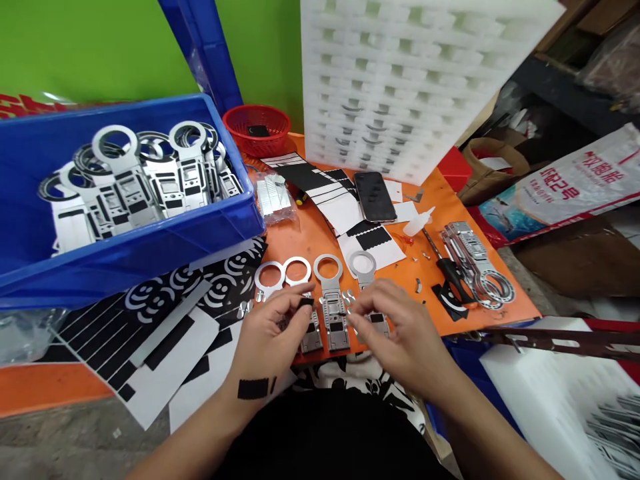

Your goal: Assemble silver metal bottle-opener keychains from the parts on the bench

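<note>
The place is consistent with a small assembly workshop. An orange bench [295, 239] carries matching metal parts [332, 303] in a row, a screwdriver [453, 275] and sheets of black strips [105, 353]. A blue bin [200, 231] at left holds many similar parts. A foam tray [435, 87] stands behind; a printed sack [575, 187] lies at right, above a grey floor [95, 437].

Black top [345, 440], bare forearms [197, 428], black left-wrist patches [253, 389]
</note>
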{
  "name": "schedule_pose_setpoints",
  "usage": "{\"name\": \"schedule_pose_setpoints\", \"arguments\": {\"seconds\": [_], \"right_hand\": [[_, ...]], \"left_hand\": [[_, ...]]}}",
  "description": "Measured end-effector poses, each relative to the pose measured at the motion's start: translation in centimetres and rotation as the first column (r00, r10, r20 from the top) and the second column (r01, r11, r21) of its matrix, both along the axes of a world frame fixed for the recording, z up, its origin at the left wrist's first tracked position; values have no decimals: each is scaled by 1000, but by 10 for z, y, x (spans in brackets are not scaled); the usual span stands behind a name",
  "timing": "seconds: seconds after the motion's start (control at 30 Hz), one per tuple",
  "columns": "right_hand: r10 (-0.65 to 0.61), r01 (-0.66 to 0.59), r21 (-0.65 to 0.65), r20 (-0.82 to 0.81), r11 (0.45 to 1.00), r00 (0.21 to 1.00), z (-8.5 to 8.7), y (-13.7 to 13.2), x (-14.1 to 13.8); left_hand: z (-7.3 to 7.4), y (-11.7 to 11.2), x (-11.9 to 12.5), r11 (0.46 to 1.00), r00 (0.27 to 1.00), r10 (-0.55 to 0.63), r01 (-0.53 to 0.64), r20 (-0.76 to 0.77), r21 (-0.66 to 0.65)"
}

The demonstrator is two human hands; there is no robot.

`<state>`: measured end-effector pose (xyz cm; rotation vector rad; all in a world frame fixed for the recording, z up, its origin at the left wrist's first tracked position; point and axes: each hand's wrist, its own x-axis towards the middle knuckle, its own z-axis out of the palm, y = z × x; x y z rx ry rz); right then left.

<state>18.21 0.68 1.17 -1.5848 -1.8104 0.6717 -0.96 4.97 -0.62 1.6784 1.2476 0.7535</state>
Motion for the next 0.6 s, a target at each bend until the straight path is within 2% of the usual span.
{"name": "schedule_pose_setpoints", "arguments": {"seconds": [0.07, 0.17, 0.23, 0.3, 0.6], "right_hand": [[-109, 104, -61, -70, 993, 992, -10, 9, 1], [-195, 188, -127, -46, 974, 980, -26, 21, -3], [-225, 220, -125, -26, 968, 974, -33, 27, -10], [-246, 242, -123, -13, 962, 969, -37, 29, -16], [-254, 271, -139, 131, 952, 958, -40, 31, -23]], "left_hand": [[-5, 0, -6, 980, 995, -50, 64, -83, 187], [-11, -4, -9, 887, 940, -227, 307, -253, 345], [-14, -7, -7, 844, 889, -281, 408, -361, 348], [-15, -8, -5, 823, 857, -290, 450, -426, 346], [-14, -6, -4, 792, 817, -287, 496, -501, 356]]}}
